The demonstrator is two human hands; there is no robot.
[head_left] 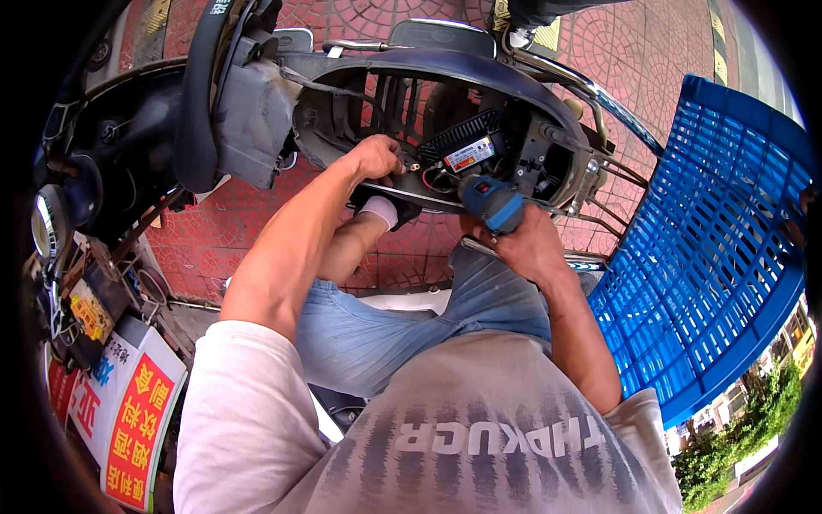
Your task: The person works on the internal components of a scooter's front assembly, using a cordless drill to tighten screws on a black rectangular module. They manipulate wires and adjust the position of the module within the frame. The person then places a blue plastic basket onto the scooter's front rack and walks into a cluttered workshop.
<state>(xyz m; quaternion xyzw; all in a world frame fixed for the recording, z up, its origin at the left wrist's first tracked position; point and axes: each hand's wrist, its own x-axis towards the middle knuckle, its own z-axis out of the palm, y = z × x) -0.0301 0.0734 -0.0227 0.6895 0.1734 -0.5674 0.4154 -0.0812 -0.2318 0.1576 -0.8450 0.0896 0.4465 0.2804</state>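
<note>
Clamped in our right hand (527, 248), the blue cordless driver (490, 201) points into the opened dark scooter compartment (445, 128) ahead; our left hand (375, 158) pinches something unclear beside the black finned controller box (467, 146). Panels off, wiring exposed, reassembly remains.

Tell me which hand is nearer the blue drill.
Right. The right hand grips the drill by its handle; the left hand is off to the drill's left, inside the scooter's open compartment.
</note>
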